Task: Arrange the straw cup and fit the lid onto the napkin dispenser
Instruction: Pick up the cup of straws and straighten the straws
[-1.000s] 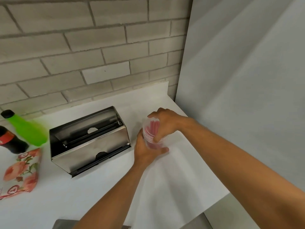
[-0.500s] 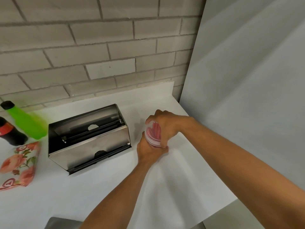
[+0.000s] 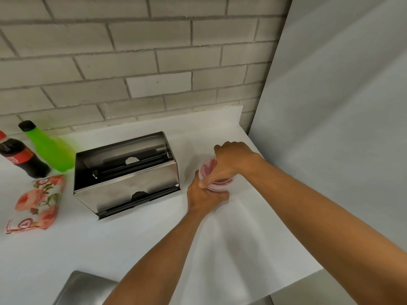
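Fingers (image 3: 206, 180) of both my hands wrapped around straw cup (image 3: 217, 179), tilted, low over bench (image 3: 132, 238) right of open napkin dispenser (image 3: 126, 172). Risk: tilt spills red straws; loose grip drops cup.

Being counted on the white counter (image 3: 66, 249): two bottles, one green (image 3: 49, 148) and one cola (image 3: 21, 158); one steel napkin dispenser (image 3: 126, 175); one straw cup (image 3: 208, 170); one floral napkin pack (image 3: 36, 204); two hands, left (image 3: 203, 198) and right (image 3: 229, 161).
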Action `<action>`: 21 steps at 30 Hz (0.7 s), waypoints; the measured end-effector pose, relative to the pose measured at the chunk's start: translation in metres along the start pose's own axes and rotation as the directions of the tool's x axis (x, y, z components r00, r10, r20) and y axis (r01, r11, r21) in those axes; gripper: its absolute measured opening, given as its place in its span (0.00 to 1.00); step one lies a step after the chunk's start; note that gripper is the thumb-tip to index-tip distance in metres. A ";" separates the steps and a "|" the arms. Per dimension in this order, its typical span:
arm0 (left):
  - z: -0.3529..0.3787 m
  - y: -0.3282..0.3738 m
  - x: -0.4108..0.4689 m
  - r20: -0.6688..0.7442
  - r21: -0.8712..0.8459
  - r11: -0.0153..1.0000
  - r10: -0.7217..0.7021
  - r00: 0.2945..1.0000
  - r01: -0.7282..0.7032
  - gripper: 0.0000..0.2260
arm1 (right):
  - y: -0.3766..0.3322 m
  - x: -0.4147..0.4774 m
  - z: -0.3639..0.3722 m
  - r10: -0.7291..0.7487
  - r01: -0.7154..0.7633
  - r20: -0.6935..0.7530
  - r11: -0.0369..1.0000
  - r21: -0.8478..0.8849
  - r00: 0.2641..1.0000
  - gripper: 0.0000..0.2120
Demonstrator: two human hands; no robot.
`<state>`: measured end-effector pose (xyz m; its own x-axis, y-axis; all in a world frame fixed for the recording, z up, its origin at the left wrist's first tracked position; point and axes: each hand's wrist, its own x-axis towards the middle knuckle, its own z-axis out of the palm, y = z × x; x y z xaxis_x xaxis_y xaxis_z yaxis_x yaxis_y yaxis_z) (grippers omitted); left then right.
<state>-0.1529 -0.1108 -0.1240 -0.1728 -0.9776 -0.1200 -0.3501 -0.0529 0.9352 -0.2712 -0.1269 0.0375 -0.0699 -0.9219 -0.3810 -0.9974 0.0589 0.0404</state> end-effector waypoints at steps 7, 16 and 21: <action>0.001 0.002 -0.001 -0.009 -0.032 0.999 0.015 1.000 -0.015 0.43 | 0.008 -0.001 -0.013 -0.196 0.195 0.093 0.981 0.021 0.976 0.58; 0.000 0.004 -0.005 -0.007 -0.023 1.000 0.011 1.000 -0.011 0.38 | 0.008 -0.009 -0.009 -0.037 0.040 0.090 0.999 -0.031 0.995 0.56; 0.000 0.008 -0.007 -0.006 -0.020 1.000 0.000 1.000 0.000 0.43 | 0.010 -0.005 -0.007 -0.197 0.194 0.137 0.980 0.037 0.971 0.62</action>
<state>-0.1548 -0.1045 -0.1157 -0.1671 -0.9788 -0.1185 -0.3318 -0.0573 0.9416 -0.2803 -0.1248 0.0462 0.1267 -0.8543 -0.5040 -0.9919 -0.1070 -0.0680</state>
